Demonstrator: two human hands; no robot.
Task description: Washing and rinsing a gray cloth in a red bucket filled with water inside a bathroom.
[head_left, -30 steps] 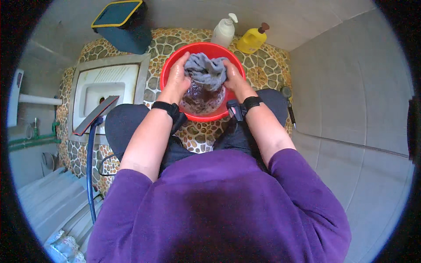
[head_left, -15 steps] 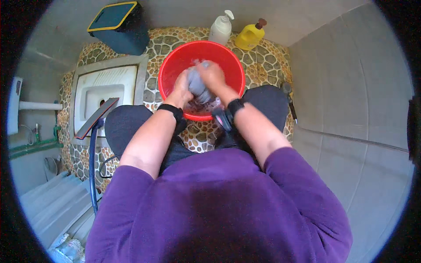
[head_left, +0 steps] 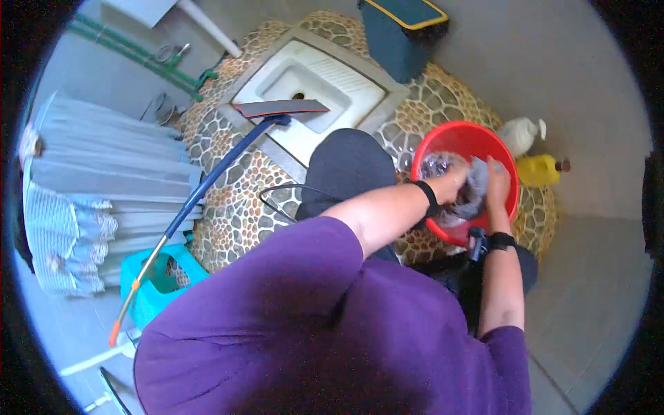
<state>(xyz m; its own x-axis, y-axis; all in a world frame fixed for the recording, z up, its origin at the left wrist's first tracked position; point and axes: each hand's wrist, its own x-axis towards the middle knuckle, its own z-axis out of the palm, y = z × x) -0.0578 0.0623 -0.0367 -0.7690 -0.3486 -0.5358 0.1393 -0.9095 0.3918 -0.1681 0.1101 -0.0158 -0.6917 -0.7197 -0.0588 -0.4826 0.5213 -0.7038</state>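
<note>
A red plastic basin (head_left: 465, 127) stands on the floor right of the middle, with sudsy water in it. Both hands are down inside the basin with a wet, bunched grey cloth (head_left: 476, 185) between them. My left hand (head_left: 451, 180) is closed on the cloth's left side, its fingertips partly hidden. On the other side, my right hand (head_left: 498, 185) grips the cloth, fingers pointing away from me. Each wrist has a black band.
Beyond the basin stand a white pump bottle (head_left: 519, 135) and a yellow bottle (head_left: 539, 170). A squat toilet (head_left: 353, 83) is at far left of it, a squeegee (head_left: 207, 181) lying across. Also there: a dark bin (head_left: 398, 45), a teal stool (head_left: 149, 290) and a blue curtain (head_left: 117, 187).
My view has swung to the left, so the basin now appears farther right and the curtain and stool show. Both hands still hold the cloth, which has turned between them.
</note>
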